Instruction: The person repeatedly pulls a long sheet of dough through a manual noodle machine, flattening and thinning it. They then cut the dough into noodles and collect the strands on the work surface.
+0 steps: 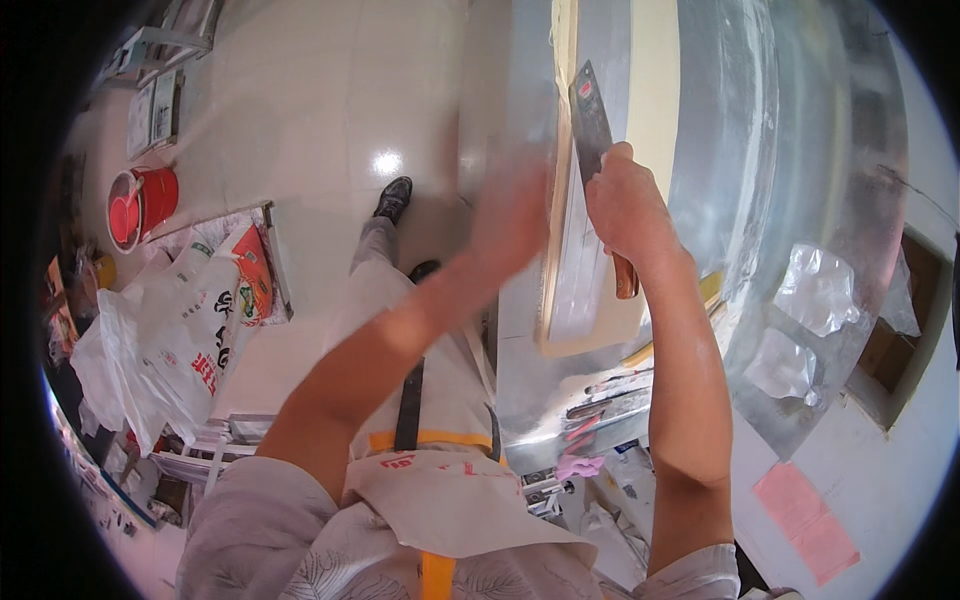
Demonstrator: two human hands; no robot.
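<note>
My right hand is closed round the wooden handle of a broad knife. Its steel blade points away from me, and the handle's end sticks out below my fist. Under the knife lies a long cream sheet that looks like dough, with a straight pale grey strip lengthwise on it. A raised cream band runs along the sheet's left side. My left hand is smeared by motion at the sheet's left edge. Its fingers cannot be made out, nor whether they touch the band.
The metal worktop carries clear plastic bags at the right. Several thin tools lie by the near end. On the floor at left stand a red bucket and white sacks. A pink sheet lies lower right.
</note>
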